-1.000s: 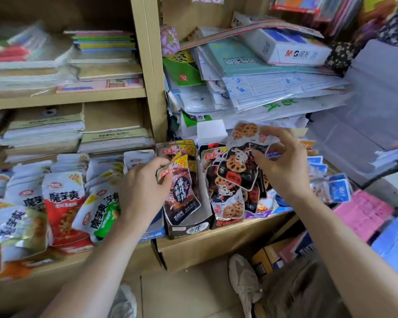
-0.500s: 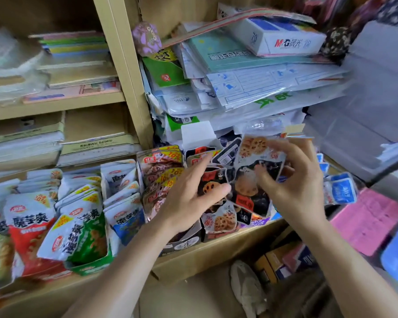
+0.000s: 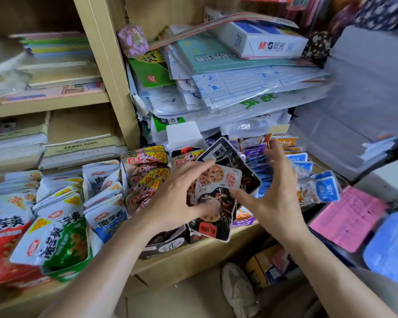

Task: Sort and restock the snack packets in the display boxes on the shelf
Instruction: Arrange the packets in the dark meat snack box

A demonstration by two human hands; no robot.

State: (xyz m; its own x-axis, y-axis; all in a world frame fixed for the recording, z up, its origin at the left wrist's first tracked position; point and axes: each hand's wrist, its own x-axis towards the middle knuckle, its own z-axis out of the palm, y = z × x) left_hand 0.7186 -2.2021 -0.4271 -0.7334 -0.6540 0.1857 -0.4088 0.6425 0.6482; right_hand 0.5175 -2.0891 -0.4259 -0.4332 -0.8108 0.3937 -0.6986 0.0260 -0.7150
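Note:
A fanned bunch of black and white lotus-root snack packets (image 3: pixel 218 180) stands above the black display box (image 3: pixel 163 244) at the shelf's front edge. My left hand (image 3: pixel 177 196) lies on the bunch from the left, with straight fingers and thumb pressing on the packet fronts. My right hand (image 3: pixel 274 191) holds the bunch from the right: the thumb crosses the packet fronts and the spread fingers reach up behind them. Brown packets with yellow 10% tags (image 3: pixel 145 166) fill the box just to the left.
White, red and green konjac packets (image 3: pixel 55 237) crowd the shelf's left part. Blue and white packets (image 3: pixel 326 189) lie at the right, beside pink paper (image 3: pixel 347 219). Stacked stationery and envelopes (image 3: pixel 239 83) overhang the snacks. A shoe (image 3: pixel 237 292) and cartons sit on the floor below.
My left hand left the brown packet and moved right onto the lotus-root bunch. The right hand shifted to the bunch's right side, fingers spreading. The camera moved closer.

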